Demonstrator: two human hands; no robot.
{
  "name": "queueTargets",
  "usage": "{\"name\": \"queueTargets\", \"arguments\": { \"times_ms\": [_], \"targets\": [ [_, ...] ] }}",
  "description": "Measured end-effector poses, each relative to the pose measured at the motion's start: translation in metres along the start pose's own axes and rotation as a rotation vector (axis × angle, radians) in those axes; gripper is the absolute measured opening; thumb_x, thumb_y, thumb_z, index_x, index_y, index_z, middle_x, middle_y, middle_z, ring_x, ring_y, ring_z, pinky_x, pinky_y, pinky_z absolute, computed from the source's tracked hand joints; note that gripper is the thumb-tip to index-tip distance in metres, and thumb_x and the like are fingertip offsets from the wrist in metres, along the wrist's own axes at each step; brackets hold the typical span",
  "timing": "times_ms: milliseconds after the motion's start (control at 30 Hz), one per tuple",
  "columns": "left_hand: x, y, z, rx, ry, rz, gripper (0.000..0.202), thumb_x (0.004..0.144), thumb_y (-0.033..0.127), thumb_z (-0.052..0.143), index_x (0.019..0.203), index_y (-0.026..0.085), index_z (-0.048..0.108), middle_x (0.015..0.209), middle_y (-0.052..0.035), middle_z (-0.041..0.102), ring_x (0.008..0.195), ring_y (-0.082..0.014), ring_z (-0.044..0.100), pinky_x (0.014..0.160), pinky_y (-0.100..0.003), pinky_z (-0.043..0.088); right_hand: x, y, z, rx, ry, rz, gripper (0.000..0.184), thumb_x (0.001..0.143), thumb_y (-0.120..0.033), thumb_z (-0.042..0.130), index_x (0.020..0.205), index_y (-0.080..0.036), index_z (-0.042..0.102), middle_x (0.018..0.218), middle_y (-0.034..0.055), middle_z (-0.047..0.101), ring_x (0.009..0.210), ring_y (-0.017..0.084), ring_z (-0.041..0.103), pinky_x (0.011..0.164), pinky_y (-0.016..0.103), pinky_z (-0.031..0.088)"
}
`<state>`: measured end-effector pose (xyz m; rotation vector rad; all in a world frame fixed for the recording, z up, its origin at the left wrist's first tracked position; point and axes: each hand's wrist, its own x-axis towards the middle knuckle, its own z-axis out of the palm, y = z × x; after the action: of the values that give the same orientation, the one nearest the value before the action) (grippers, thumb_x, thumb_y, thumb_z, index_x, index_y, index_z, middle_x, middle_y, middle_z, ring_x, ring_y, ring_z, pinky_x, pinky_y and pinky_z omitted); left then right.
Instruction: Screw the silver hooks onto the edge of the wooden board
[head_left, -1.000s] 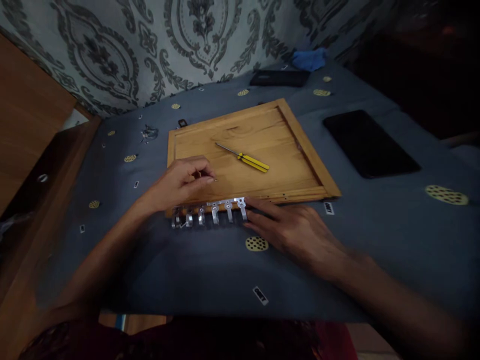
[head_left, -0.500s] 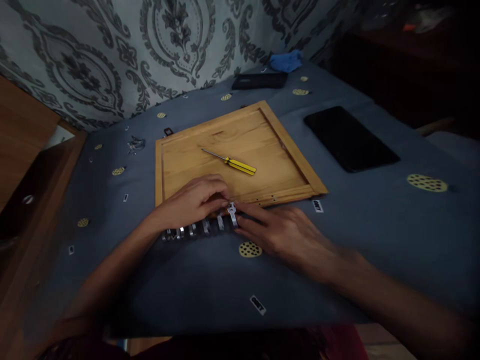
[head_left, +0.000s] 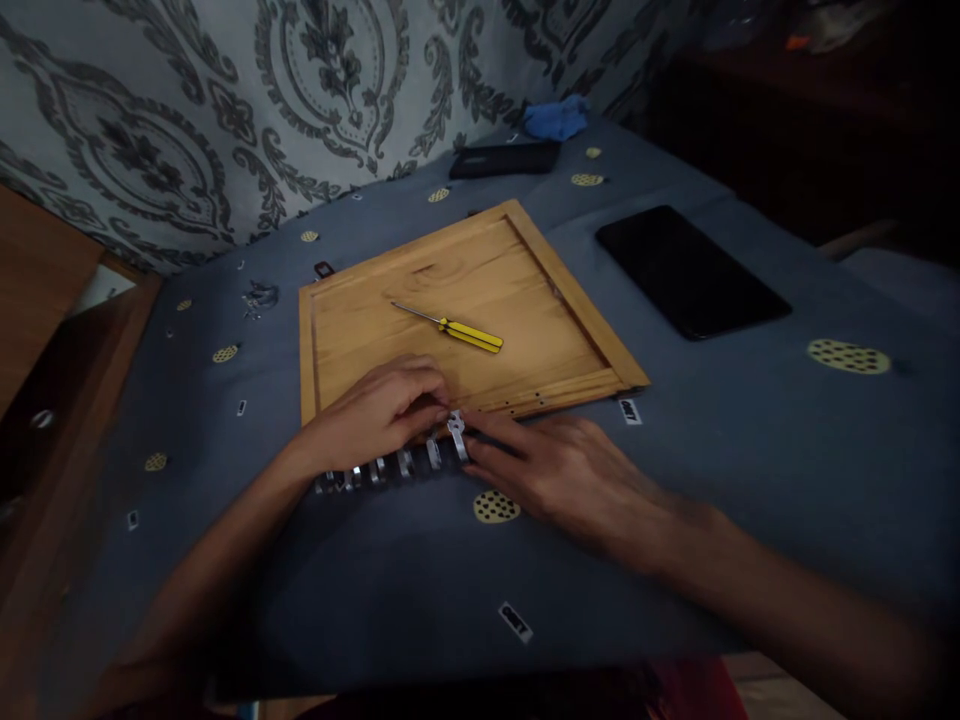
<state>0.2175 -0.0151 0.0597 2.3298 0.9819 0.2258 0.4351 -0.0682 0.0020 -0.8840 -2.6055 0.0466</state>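
Observation:
A metal hook rail with several hooks lies along the near edge of a wooden panel on a blue patterned cloth. My left hand is over the panel's near edge, its fingers pinched together at the rail's right end. What they pinch is hidden. My right hand lies on the cloth with its fingers stretched out. Its fingertips touch the rail's last hook. A screwdriver with a yellow handle lies loose on the panel, beyond both hands.
A black flat device lies to the right of the panel. A dark case and a blue cloth sit by the patterned wall. Small metal pieces lie at the back left. Wooden furniture borders the left side.
My left hand moved from the panel's surface down to the rail's right end, meeting my right fingertips there. The view shifted slightly, and the screwdriver stayed put.

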Motion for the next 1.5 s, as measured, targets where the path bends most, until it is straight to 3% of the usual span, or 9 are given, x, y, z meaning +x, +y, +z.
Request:
{"name": "queueTargets", "arguments": {
  "times_ms": [133,767,1100,1300,1500],
  "targets": [
    [0.001,0.001,0.0,0.021,-0.013,-0.001,0.014,0.096,0.021,0.051,0.086,0.018,0.06,0.09,-0.0042,0.063,0.086,-0.0188,0.058,0.077,-0.032,0.046,0.0,0.0,0.0,-0.081,0.069,-0.048,0.012,0.096,-0.019,0.056,0.093,-0.019,0.067,0.11,0.0059,0.074,0.057,0.014,0.062,0.05,0.031,0.043],
    [0.004,0.004,0.001,0.068,-0.029,0.024,0.012,0.095,0.021,0.054,0.085,0.018,0.059,0.089,-0.0035,0.061,0.09,-0.0197,0.057,0.08,-0.032,0.044,0.002,0.001,-0.003,-0.089,0.053,-0.047,0.005,0.09,-0.016,0.063,0.093,-0.018,0.067,0.119,0.0067,0.073,0.06,0.014,0.066,0.052,0.031,0.047],
    [0.003,0.003,0.004,0.036,0.003,-0.022,0.008,0.094,0.022,0.058,0.089,0.017,0.061,0.092,-0.0038,0.063,0.091,-0.0196,0.058,0.081,-0.033,0.045,0.003,0.0,-0.003,-0.067,0.091,-0.058,0.005,0.092,-0.017,0.062,0.091,-0.016,0.067,0.11,0.0067,0.075,0.057,0.014,0.064,0.051,0.031,0.047],
    [-0.004,0.01,-0.002,-0.031,0.023,-0.055,0.018,0.1,0.029,0.051,0.096,0.017,0.063,0.093,-0.0033,0.064,0.091,-0.0179,0.061,0.083,-0.031,0.046,0.003,0.002,-0.003,-0.048,0.101,-0.07,0.009,0.093,-0.016,0.06,0.095,-0.016,0.069,0.11,0.0071,0.075,0.06,0.015,0.066,0.053,0.031,0.048],
    [-0.027,0.023,0.0,0.09,0.07,-0.104,0.039,0.093,0.052,0.061,0.114,0.02,0.062,0.111,-0.0065,0.065,0.106,-0.0233,0.06,0.089,-0.037,0.048,0.003,0.001,-0.006,-0.039,0.054,-0.062,0.01,0.092,-0.012,0.06,0.093,-0.017,0.068,0.114,0.0067,0.074,0.057,0.013,0.064,0.049,0.03,0.044]
  ]
}}
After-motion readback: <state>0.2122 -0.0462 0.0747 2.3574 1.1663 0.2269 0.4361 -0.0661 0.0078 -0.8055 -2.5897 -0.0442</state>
